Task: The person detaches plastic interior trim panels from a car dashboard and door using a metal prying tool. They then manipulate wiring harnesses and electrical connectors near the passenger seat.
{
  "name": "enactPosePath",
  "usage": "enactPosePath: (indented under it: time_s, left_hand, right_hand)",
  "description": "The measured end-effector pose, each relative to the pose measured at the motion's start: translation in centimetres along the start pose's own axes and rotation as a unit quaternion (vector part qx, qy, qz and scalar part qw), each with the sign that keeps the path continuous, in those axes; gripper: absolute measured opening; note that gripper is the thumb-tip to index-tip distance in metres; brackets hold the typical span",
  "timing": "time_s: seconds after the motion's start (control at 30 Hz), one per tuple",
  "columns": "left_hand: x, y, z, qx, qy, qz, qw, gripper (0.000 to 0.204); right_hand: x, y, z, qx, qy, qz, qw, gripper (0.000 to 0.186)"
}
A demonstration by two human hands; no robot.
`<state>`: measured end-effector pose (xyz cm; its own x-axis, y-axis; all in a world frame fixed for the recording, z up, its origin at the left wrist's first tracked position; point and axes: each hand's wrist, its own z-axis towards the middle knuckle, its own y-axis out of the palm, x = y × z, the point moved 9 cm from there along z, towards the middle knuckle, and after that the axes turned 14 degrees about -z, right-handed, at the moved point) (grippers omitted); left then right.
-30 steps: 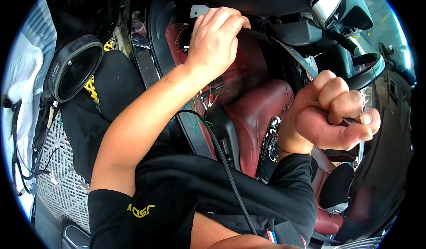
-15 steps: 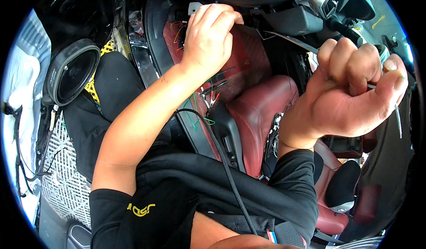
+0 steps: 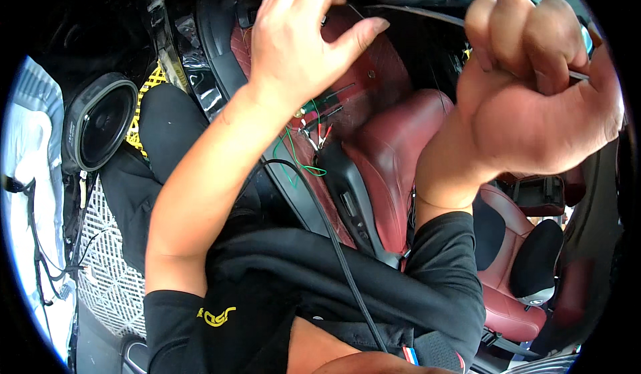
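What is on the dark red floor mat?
Thin green wire and red-tipped clips. The bare left hand hides part of the dark red mat; anything beneath cannot be seen.

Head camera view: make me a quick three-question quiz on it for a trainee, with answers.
1. True or false: the round black speaker lies to the left of the person's left hand.
2. The seat nearest the hands is: a) white, b) dark red, c) blue.
3. Fill in: the thin grey rod is gripped by the ___ hand.

Key: 1. True. 2. b. 3. Right.
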<state>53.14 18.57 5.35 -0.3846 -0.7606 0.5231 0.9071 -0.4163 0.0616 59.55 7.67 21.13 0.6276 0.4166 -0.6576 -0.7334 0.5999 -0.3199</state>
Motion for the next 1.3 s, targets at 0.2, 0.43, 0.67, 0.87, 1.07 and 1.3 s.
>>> enactPosePath:
  time_s: [0.2, 0.43, 0.67, 0.87, 1.07, 1.3]
  left_hand:
    - [-0.6, 0.7, 0.0, -0.001, -0.03, 0.014, 0.999, 0.044]
    - [-0.7, 0.8, -0.6, 0.027, -0.003, 0.02, 0.999, 0.047]
    - [-0.2, 1.2, -0.7, 0.011, -0.017, 0.039, 0.999, 0.044]
    - [-0.7, 0.9, -0.8, 0.009, -0.029, 0.041, 0.999, 0.041]
    - [-0.8, 1.6, -0.8, 0.005, -0.044, 0.023, 0.999, 0.038]
    - [-0.3, 1.4, -0.7, 0.0, -0.045, 0.026, 0.999, 0.039]
  right_hand:
    - [-2.0, -1.8, -6.1, 0.061, -0.178, 0.016, 0.982, 0.037]
    - [1.4, -6.2, -9.4, 0.187, -0.247, -0.01, 0.951, 0.046]
    - [2.9, -4.9, -9.9, 0.133, -0.335, -0.079, 0.93, 0.046]
    - [2.5, -4.9, -9.5, 0.125, -0.327, -0.104, 0.931, 0.055]
    - [0.4, -5.0, -4.4, 0.12, -0.056, -0.109, 0.985, 0.012]
    - [-0.3, -4.2, 1.5, 0.116, -0.259, -0.067, 0.957, 0.011]
